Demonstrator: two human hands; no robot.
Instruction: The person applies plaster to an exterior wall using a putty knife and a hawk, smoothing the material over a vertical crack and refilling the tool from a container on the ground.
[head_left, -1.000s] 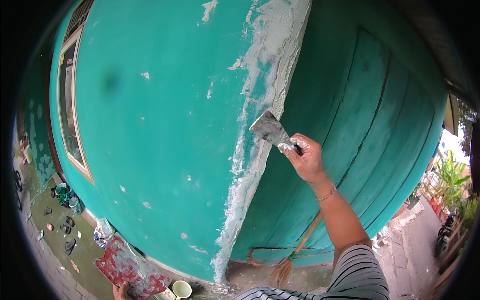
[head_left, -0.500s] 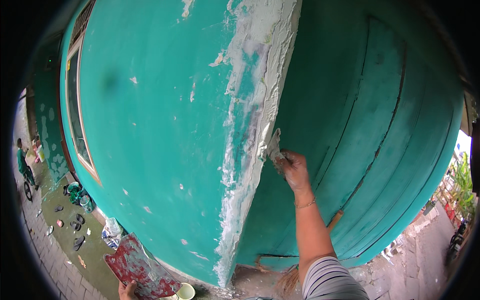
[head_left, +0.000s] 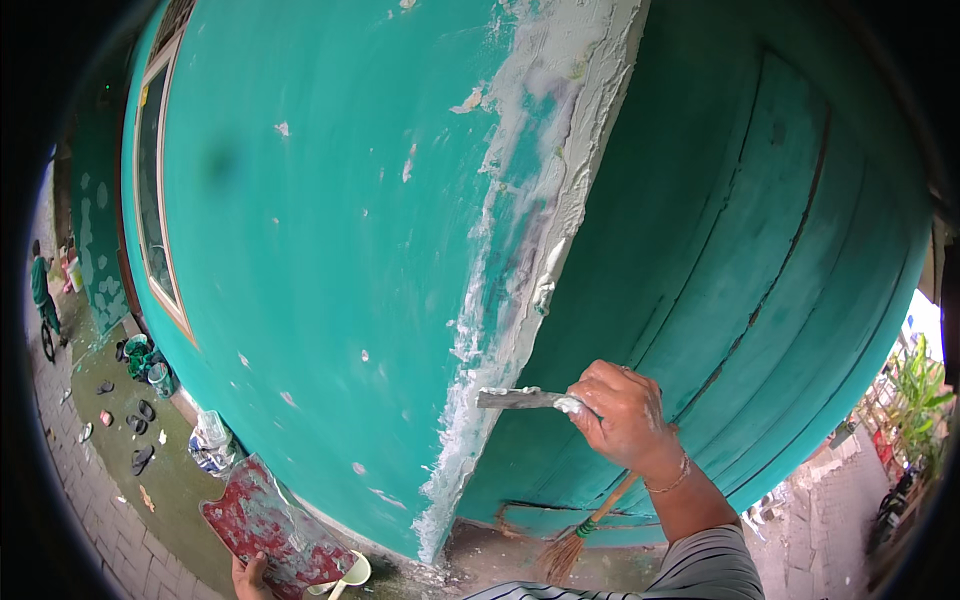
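White filler is seen caked down the wall corner (head_left: pixel 540 250) in the head view, where the teal wall (head_left: pixel 320 220) meets the teal wooden door (head_left: pixel 740 290). A putty knife (head_left: pixel 520 398) is held flat-on against the lower part of that corner, its blade touching the plastered edge. The right hand (head_left: pixel 625 415) is clenched around the knife's handle, knuckles up. Low at the frame's edge, the left hand (head_left: pixel 250 578) is closed on the bottom of a red, smeared mixing board (head_left: pixel 272 525), held well apart from the corner. Just beside the board a pale cup (head_left: pixel 352 572) is seen, and a broom (head_left: pixel 580 530) is leaned at the foot of the door.

For a clean pass, the blade is probably best kept at a shallow tilt, pressed evenly and drawn along the edge in one stroke, so that ridges are shaved and hollows are filled. Surplus should likely be wiped back onto the board between strokes, lest lumps be dragged over the smooth paint.
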